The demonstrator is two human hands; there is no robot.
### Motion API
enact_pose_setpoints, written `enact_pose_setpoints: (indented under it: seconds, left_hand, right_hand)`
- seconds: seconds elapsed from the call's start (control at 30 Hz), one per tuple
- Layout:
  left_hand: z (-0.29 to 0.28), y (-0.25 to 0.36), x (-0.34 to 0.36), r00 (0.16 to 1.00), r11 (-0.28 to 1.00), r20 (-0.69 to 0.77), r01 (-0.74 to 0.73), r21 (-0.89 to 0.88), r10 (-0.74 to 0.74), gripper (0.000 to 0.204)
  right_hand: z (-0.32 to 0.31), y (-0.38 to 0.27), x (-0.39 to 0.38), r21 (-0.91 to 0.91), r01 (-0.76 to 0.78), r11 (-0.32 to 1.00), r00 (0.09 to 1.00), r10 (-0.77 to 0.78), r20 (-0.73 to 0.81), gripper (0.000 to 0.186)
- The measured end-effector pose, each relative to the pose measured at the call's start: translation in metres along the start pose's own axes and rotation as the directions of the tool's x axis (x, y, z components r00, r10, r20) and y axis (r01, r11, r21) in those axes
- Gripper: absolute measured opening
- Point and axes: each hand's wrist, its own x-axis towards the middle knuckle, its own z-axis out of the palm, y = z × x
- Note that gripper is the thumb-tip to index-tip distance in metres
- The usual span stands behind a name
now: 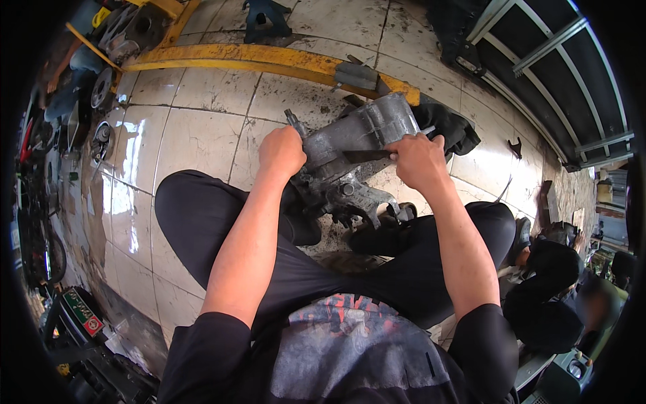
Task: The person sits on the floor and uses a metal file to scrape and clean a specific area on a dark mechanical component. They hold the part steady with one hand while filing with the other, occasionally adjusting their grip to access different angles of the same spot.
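Observation:
A grey, grimy metal gearbox-like housing (pixel 330 138) lies between my knees, with a wide cylindrical end pointing to the far right. A forked bracket (pixel 370 198) sticks out from its near side. My left hand (pixel 281 153) is closed on the housing's left end, just below a short upright shaft (pixel 291 118). Over the right part, my right hand (pixel 418 160) grips a flat dark blade (pixel 367 156) that lies against the casting, its index finger stretched along it. The handle end is hidden in my palm.
A yellow steel frame (pixel 256 59) runs across the tiled floor beyond the housing. Black cloth (pixel 461 128) lies at the right, near a small forked metal piece (pixel 515 148). Another person (pixel 545 289) sits at the lower right. Metal parts (pixel 102 138) lie along the left.

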Motion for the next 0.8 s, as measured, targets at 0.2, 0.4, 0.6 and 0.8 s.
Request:
enact_pose_setpoints:
  seconds: [0.2,0.4,0.6,0.8]
  left_hand:
    - [-0.004,-0.002,-0.001,1.0,0.999,0.017,-0.005,-0.037,0.005,0.027]
    - [-0.008,0.003,-0.002,0.999,1.0,0.051,-0.018,-0.003,0.018,0.026]
    - [-0.003,0.005,-0.001,0.999,0.998,0.04,-0.03,0.054,0.028,0.025]
    - [-0.001,0.006,-0.001,0.998,0.995,0.023,-0.052,0.089,0.05,0.026]
  right_hand:
    - [-0.013,-0.011,0.005,0.019,-0.048,0.999,0.998,0.049,-0.046,0.024]
    - [-0.018,-0.007,-0.045,0.161,-0.156,0.974,0.987,0.147,0.066,0.026]
    - [-0.021,-0.027,-0.093,0.681,-0.509,0.527,0.852,0.194,0.486,0.063]
    - [0.034,-0.054,-0.097,0.86,-0.496,0.118,0.861,0.197,0.469,0.066]
